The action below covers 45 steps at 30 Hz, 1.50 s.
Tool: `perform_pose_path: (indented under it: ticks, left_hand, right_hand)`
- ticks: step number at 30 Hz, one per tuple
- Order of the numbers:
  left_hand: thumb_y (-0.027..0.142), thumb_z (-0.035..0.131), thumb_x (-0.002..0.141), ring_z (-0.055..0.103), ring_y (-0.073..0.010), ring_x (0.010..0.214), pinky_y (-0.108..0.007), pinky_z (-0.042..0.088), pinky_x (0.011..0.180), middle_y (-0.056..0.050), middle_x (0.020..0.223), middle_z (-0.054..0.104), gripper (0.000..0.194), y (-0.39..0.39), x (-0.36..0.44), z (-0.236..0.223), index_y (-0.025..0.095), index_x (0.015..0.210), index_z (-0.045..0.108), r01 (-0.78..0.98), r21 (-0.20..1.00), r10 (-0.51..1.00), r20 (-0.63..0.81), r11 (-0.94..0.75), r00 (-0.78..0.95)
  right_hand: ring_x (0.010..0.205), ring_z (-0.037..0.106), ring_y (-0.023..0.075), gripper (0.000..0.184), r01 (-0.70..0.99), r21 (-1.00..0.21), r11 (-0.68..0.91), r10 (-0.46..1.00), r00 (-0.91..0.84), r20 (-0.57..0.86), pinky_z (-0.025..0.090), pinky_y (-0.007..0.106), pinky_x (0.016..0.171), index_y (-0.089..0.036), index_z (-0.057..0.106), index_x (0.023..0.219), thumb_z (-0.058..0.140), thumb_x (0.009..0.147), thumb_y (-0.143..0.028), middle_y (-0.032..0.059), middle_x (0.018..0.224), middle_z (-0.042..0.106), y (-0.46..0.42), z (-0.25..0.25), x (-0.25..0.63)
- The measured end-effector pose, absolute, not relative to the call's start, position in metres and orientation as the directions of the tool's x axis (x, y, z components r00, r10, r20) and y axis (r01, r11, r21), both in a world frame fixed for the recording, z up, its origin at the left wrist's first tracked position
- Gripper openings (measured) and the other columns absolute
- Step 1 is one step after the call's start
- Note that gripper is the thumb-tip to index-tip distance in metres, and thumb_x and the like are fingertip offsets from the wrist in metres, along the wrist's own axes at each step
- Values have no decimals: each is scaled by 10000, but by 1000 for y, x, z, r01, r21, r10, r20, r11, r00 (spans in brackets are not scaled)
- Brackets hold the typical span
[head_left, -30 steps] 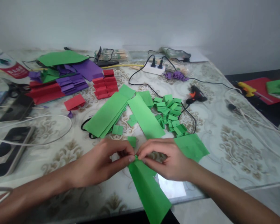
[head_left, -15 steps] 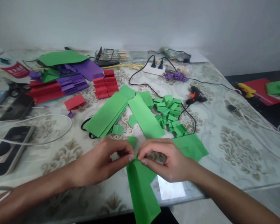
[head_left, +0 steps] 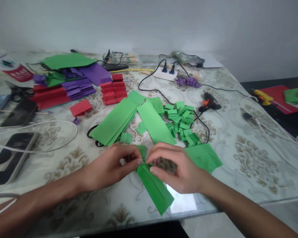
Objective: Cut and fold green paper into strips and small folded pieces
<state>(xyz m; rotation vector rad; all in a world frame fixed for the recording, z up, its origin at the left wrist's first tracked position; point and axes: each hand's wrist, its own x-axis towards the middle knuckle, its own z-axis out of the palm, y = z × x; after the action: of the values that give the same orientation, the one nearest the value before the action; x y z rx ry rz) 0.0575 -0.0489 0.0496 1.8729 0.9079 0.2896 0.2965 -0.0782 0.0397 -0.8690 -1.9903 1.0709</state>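
Observation:
My left hand (head_left: pixel 111 165) pinches the far end of a folded green paper strip (head_left: pixel 155 188) between thumb and fingers. The strip slants down and right, with a crease along its length. My right hand (head_left: pixel 173 167) is just right of that pinched end, thumb and forefinger apart; its forefinger tip is close to the paper, and whether it touches I cannot tell. A small green paper square (head_left: pixel 141 150) lies just beyond my fingertips. Farther off are a stack of green strips (head_left: pixel 114 122), a single green strip (head_left: pixel 155 124) and a heap of small green folded pieces (head_left: pixel 182 120).
A black glue gun (head_left: pixel 210 101) with its cord lies at the right. Behind are a white power strip (head_left: pixel 165 74) and red folded papers (head_left: pixel 113 91). Scissors (head_left: pixel 18 91), a phone (head_left: pixel 12 155) and a white cable (head_left: pixel 75 132) occupy the left side.
The green strip has swung and lifted, its near end now higher up and over the table. My right thumb and forefinger have parted from their pinch; my left hand keeps its hold.

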Motion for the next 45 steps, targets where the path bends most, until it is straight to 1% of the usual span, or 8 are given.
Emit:
perform_pose_path:
  ticks: [3,6,8,11,16,24,33,45]
  left_hand:
    - [318,534,1010,594,-129,690,-227,455,628,-1,764,670,248,-51,59,49,176,874,685,474,852,716,-187,-222,672]
    - [306,550,986,570,-123,658,-217,433,593,6,733,645,227,-52,62,50,175,849,676,490,848,736,-198,-203,647]
    - [312,550,979,560,-122,649,-215,424,581,5,727,636,234,-53,63,50,172,837,673,501,843,748,-202,-195,633]
    - [319,551,977,545,-118,635,-214,411,571,9,716,624,240,-53,64,48,171,829,669,506,842,766,-200,-185,612]
    - [312,546,997,561,-113,635,-207,430,583,24,692,626,223,-56,64,44,179,854,655,463,878,789,-196,-123,582]
    - [312,543,1015,576,-115,652,-200,447,584,19,708,637,222,-61,62,42,180,876,656,456,877,808,-156,-152,569]
    - [260,558,1000,580,-110,679,-189,448,600,23,749,656,181,-61,63,41,186,871,661,456,857,813,-81,-238,576]
    - [220,495,1028,603,-114,715,-225,463,676,19,810,659,179,-61,64,43,186,944,649,454,805,763,-4,-381,646]
  right_hand:
    - [717,594,154,219,310,-881,358,831,-536,150,512,282,646,-196,641,1018,762,846,-258,28,869,647,-81,42,295]
    - [687,552,147,284,403,-847,348,841,-533,92,461,265,606,-212,593,1004,771,783,-216,-10,807,607,-85,42,292]
    - [700,553,149,231,430,-826,365,853,-510,112,456,266,619,-214,585,972,715,787,-164,-8,808,609,-86,40,290]
    - [730,597,151,152,424,-824,377,872,-462,161,480,269,658,-209,607,951,637,837,-113,11,846,666,-86,36,288]
    - [757,661,149,60,392,-829,399,880,-417,227,519,267,701,-191,658,963,637,926,-150,23,868,725,-85,30,288]
    - [849,694,169,84,359,-802,477,850,-423,315,539,286,755,-182,673,1012,633,954,-138,55,946,741,-85,26,288]
    - [842,684,166,41,358,-796,487,842,-436,318,533,277,751,-167,668,967,641,952,-139,55,916,717,-84,25,288]
    - [921,700,179,91,354,-739,574,796,-453,401,578,291,843,-144,673,1034,594,994,-125,88,996,725,-86,20,288]
